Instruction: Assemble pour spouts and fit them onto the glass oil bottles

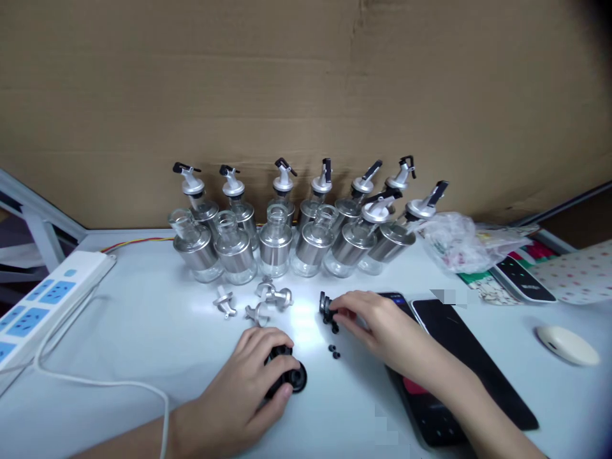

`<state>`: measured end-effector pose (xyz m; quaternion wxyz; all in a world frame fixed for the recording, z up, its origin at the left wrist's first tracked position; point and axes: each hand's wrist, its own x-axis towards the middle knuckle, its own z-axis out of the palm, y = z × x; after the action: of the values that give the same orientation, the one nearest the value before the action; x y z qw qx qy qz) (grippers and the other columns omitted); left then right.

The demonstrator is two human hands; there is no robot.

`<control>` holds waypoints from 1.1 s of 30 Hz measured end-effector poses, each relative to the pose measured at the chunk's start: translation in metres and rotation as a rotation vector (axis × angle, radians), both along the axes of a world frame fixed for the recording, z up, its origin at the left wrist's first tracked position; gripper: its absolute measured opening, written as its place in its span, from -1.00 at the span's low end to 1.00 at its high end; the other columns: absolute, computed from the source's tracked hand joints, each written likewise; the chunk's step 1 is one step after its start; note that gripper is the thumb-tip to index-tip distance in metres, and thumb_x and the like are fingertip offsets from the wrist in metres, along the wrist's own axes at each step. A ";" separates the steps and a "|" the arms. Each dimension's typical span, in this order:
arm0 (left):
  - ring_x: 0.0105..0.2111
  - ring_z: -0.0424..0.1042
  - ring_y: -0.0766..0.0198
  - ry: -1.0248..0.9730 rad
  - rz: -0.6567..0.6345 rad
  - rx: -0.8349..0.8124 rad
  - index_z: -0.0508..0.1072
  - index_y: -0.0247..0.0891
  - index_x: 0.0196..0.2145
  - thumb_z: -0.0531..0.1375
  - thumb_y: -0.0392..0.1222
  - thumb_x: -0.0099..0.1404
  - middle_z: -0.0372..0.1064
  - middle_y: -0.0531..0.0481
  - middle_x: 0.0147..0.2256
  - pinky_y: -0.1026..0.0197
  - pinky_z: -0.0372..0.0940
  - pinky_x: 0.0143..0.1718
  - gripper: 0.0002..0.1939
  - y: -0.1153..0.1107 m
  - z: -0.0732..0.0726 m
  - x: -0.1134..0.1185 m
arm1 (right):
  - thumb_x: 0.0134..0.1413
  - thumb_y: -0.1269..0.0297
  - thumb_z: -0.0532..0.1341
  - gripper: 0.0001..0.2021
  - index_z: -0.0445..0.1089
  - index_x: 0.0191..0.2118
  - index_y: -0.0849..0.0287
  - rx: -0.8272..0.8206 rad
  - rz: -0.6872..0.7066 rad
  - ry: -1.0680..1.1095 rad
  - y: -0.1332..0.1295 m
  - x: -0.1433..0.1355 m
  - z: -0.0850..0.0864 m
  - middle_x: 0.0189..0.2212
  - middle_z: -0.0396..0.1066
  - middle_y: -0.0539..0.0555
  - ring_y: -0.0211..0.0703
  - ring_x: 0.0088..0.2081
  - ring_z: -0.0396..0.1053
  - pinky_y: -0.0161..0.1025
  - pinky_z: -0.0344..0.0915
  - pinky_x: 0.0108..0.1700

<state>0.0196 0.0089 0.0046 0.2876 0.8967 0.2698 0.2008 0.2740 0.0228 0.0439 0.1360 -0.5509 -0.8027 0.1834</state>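
My left hand [255,382] is curled over several black round parts [297,377] on the white table, fingers wrapped round them. To the right, my right hand [363,319] pinches at a small cluster of black parts [325,305]. Small black pieces [333,351] lie between the hands. Silver spout pieces [275,298] lie loose beyond my left hand. Behind them stand glass bottles with steel bands; several in front are open-necked [276,239], and others carry silver spouts with black levers [377,207].
A power strip [48,306] with a white cable [109,382] lies at the left. Black devices [468,350] are under and beside my right forearm. Plastic bags [454,242] and a cream oval object [567,345] are at the right. Cardboard [287,83] stands behind.
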 end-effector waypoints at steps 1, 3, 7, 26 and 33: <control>-0.04 0.24 0.07 0.000 0.001 0.002 0.34 -0.23 -0.11 -0.02 -0.38 0.32 0.27 -0.15 -0.08 0.02 0.21 -0.04 -0.75 0.000 0.000 0.000 | 0.16 0.55 0.13 -0.80 0.47 -0.24 0.18 0.023 -0.009 -0.006 0.002 0.003 -0.003 -0.34 0.52 0.12 -0.02 -0.30 0.49 -0.13 0.40 -0.23; -0.05 0.24 0.07 0.001 0.003 -0.003 0.35 -0.22 -0.11 -0.02 -0.38 0.32 0.27 -0.14 -0.08 0.02 0.20 -0.03 -0.74 0.000 -0.001 0.000 | 0.16 0.60 0.06 -0.72 0.47 -0.20 0.19 0.048 0.000 -0.003 0.004 0.005 -0.009 -0.30 0.52 0.14 -0.02 -0.26 0.49 -0.12 0.41 -0.20; -0.05 0.24 0.07 0.005 0.001 -0.011 0.36 -0.21 -0.12 -0.02 -0.38 0.32 0.27 -0.13 -0.09 0.00 0.19 -0.02 -0.74 -0.001 -0.001 0.000 | 0.09 0.69 0.01 -0.60 0.47 -0.12 0.23 0.018 0.053 -0.031 0.003 -0.001 -0.011 -0.24 0.49 0.19 -0.01 -0.21 0.48 -0.10 0.42 -0.15; -0.10 0.29 0.10 0.003 -0.008 0.052 0.34 -0.22 -0.16 -0.02 -0.38 0.31 0.30 -0.13 -0.12 0.05 0.24 -0.06 -0.77 0.002 0.004 0.001 | -0.09 0.75 -0.03 -0.53 0.50 -0.21 0.24 -0.142 0.100 0.037 -0.003 -0.004 -0.002 -0.31 0.50 0.13 -0.09 -0.30 0.44 -0.20 0.36 -0.20; -0.07 0.26 0.09 -0.009 -0.002 0.016 0.34 -0.22 -0.14 -0.03 -0.38 0.32 0.28 -0.13 -0.11 0.03 0.23 -0.05 -0.76 0.001 0.001 0.000 | -0.05 0.73 -0.01 -0.56 0.51 -0.24 0.18 -0.165 0.126 0.075 -0.004 -0.006 -0.003 -0.34 0.53 0.07 -0.12 -0.31 0.45 -0.24 0.33 -0.21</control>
<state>0.0195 0.0099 0.0059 0.2818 0.8983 0.2662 0.2069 0.2685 0.0192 0.0406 0.1083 -0.5015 -0.8122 0.2776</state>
